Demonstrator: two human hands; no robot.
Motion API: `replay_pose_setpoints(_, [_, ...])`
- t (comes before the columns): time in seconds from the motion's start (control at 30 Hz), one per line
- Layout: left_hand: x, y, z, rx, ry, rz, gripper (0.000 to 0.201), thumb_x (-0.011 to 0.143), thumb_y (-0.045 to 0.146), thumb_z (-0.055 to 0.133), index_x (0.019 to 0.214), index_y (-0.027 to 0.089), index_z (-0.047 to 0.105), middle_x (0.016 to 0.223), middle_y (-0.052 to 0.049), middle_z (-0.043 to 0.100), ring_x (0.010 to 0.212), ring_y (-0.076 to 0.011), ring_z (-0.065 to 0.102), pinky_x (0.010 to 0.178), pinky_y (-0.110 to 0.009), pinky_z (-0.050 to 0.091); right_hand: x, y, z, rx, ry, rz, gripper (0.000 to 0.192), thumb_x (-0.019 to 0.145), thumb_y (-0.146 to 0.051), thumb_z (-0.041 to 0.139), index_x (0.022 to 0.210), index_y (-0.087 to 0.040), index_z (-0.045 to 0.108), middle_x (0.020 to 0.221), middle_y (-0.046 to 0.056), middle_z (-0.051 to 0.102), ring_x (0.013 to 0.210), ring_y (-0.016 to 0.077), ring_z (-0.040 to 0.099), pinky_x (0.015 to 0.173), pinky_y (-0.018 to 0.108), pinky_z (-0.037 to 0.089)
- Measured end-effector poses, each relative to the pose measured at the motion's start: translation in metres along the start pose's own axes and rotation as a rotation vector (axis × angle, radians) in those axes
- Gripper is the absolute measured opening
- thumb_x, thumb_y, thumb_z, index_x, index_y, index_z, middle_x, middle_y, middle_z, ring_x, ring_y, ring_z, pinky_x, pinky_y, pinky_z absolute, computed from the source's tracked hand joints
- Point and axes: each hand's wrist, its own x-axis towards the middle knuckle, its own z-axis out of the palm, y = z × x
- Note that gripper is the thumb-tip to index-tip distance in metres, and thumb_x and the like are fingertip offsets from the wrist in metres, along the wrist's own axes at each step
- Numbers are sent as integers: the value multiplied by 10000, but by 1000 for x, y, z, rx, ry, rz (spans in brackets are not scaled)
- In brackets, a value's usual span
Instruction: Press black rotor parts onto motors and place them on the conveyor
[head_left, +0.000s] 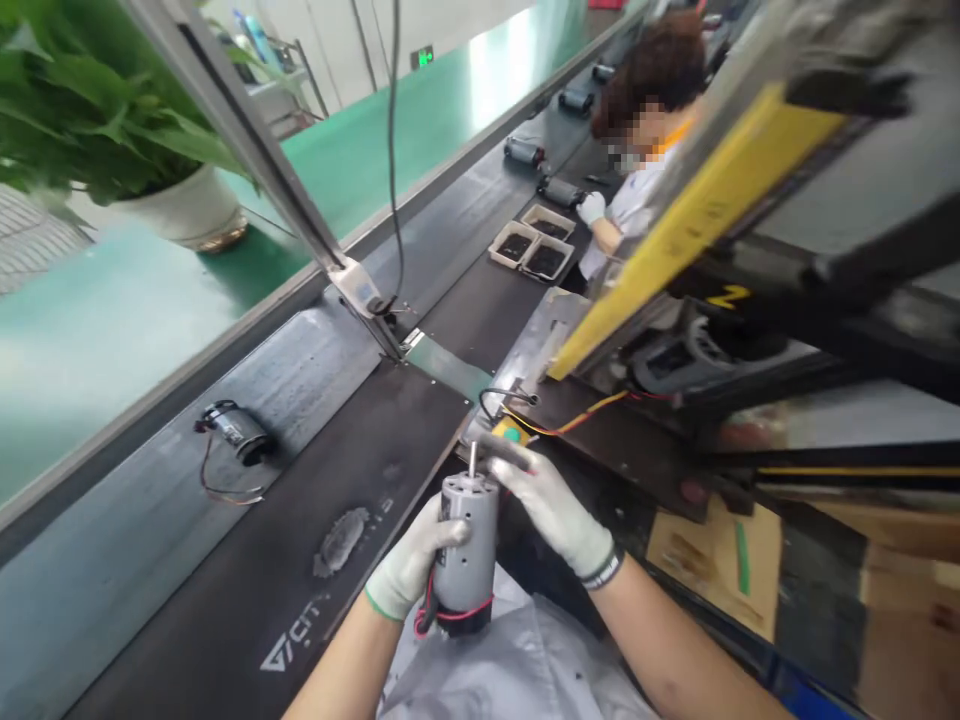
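My left hand (416, 560), in a white glove, is wrapped around a grey cylindrical electric motor (474, 545). The motor stands upright close to my body, its metal shaft (472, 458) pointing up. Red and black wires (427, 608) loop around its lower end. My gloved right hand (551, 500) is beside the motor's top, fingers stretched toward the shaft. Its fingertips look dark and blurred; whether they touch the shaft I cannot tell. Just beyond them is a yellow box with a green button (512, 435).
Another motor (238, 432) lies on the conveyor at left. A yellow-edged machine frame (697, 220) rises at right, with a motor (682, 355) in it. Farther off, a co-worker's gloved hand (592, 207) touches a motor near trays of dark parts (546, 262). A metal post (277, 170) slants at left.
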Motion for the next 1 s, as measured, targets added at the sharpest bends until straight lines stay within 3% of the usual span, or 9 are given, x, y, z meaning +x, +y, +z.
replay_pose_setpoints(0.1, [-2,-24,60,68,-79,-52,607,768,364,842,1322,172,688,1189,-111,753,1038,-277,691,897,-340,553,-43,4,-49,152,-67,77,411,888,-499,810,1139,-174,794,1030,93,800,975,262,733,947,420,563])
replay_pose_setpoints(0.23, [4,-66,121,175,-137,-113,612,772,356,841,1333,169,682,1185,-108,754,1037,-277,686,905,-342,543,-107,22,-107,401,41,99,399,750,-485,926,914,-150,786,842,57,767,784,199,681,793,327,527])
replay_pose_setpoints(0.37, [12,-105,175,228,-173,-166,634,777,352,838,1364,177,674,1273,-116,740,1136,-309,675,947,-355,542,-158,28,-157,393,191,0,381,792,-499,901,845,-150,756,812,32,724,749,166,613,743,296,494])
replay_pose_setpoints(0.47, [18,-127,207,264,-175,-206,635,775,339,833,1372,189,675,1280,-106,744,1137,-306,677,951,-352,546,-185,30,-189,373,253,-100,374,880,-540,815,938,-173,778,928,43,750,845,185,630,827,316,514])
replay_pose_setpoints(0.57, [24,-144,229,315,-176,-227,660,761,338,840,1381,191,667,1277,-108,746,1156,-322,675,967,-368,552,-203,35,-214,411,293,-121,392,825,-533,862,987,-182,793,951,47,767,884,208,648,863,338,518])
replay_pose_setpoints(0.7, [33,-161,244,366,-187,-276,659,765,347,840,1378,180,664,1313,-126,738,1193,-346,672,965,-374,553,-221,46,-233,466,374,-99,406,792,-540,880,937,-172,783,876,44,755,825,205,643,799,335,507])
replay_pose_setpoints(0.87, [44,-176,255,393,-208,-305,664,795,354,827,1411,179,650,1358,-124,731,1204,-340,675,1005,-382,544,-234,57,-248,451,460,-134,383,796,-521,882,861,-160,771,819,26,725,785,175,605,812,319,496])
replay_pose_setpoints(1.0, [48,-182,258,428,-169,-311,647,791,346,837,1389,169,666,1335,-124,745,1185,-326,682,987,-364,545,-232,63,-250,503,467,-99,417,779,-543,892,916,-164,787,857,31,745,805,184,624,845,333,513])
